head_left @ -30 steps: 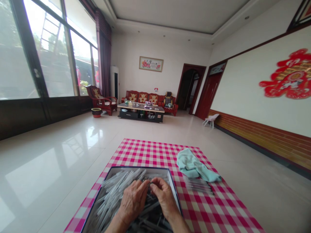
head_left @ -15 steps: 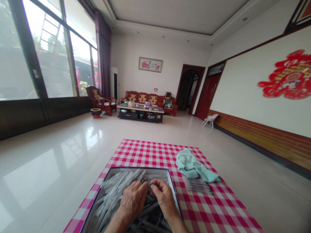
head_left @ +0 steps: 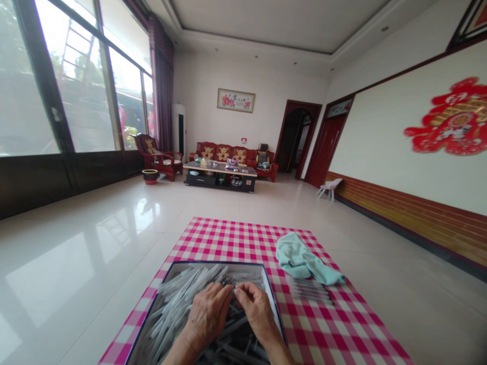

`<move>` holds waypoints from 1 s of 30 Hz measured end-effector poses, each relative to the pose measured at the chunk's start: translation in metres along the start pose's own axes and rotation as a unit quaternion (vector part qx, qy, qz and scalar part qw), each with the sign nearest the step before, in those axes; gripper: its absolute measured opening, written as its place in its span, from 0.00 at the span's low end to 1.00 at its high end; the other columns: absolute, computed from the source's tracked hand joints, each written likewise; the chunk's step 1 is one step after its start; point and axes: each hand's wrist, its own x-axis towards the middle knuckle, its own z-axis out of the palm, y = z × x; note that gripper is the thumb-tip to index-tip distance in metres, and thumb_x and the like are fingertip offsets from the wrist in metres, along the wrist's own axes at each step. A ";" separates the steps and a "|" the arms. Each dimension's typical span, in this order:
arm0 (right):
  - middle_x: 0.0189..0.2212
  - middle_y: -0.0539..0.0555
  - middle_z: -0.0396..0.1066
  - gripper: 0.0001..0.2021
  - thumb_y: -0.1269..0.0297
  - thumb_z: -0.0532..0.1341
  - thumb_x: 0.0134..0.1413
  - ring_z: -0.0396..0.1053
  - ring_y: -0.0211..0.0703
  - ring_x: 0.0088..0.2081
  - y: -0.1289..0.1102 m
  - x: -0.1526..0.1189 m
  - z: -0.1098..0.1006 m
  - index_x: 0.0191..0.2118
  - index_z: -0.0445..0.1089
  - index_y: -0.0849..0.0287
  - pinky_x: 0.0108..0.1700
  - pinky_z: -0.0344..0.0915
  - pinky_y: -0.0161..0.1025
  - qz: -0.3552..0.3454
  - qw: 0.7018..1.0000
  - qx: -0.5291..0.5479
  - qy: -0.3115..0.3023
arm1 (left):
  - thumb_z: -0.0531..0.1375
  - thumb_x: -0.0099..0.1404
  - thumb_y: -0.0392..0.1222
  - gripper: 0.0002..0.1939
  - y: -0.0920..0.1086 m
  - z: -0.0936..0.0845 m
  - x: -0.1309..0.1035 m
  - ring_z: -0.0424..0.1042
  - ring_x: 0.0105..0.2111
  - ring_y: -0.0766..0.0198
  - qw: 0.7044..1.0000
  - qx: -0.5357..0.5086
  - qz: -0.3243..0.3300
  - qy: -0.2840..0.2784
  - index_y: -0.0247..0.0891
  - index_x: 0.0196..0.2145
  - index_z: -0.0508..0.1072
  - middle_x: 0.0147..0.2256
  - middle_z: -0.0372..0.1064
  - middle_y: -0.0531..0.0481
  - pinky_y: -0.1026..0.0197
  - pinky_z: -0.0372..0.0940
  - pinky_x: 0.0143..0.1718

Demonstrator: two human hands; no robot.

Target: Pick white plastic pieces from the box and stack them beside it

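Note:
A blue-rimmed box (head_left: 269, 280) full of thin translucent plastic tubes (head_left: 178, 299) stands on the checked tablecloth (head_left: 228, 238). Over its middle, my left hand (head_left: 210, 310) has its fingers pressed together. Just right of it, my right hand (head_left: 255, 306) pinches with thumb and forefinger. The fingertips of both hands nearly meet, and what they hold is too small to make out. A row of clear tubes with dark tips (head_left: 310, 291) lies on the cloth right of the box, beside a mint-green cloth (head_left: 300, 259).
Beyond the table, a low black coffee table (head_left: 220, 177) stands before a red wooden sofa (head_left: 216, 152). A red armchair (head_left: 158, 157) and a bin (head_left: 150, 176) are at the left. A small pale stool (head_left: 330, 188) stands by the right wall.
The fingers of my right hand have shifted slightly at the tips, and the small dark thing between them shows less. Both hands otherwise stay in place.

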 end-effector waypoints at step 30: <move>0.20 0.49 0.64 0.21 0.52 0.50 0.63 0.63 0.41 0.24 0.011 -0.001 0.009 0.21 0.60 0.54 0.28 0.59 0.35 -0.121 0.974 -0.179 0.073 | 0.48 0.71 0.36 0.10 0.006 0.000 0.000 0.65 0.28 0.60 0.999 -0.007 0.012 -0.047 0.40 0.37 0.69 0.28 0.65 0.50 0.60 0.56 0.30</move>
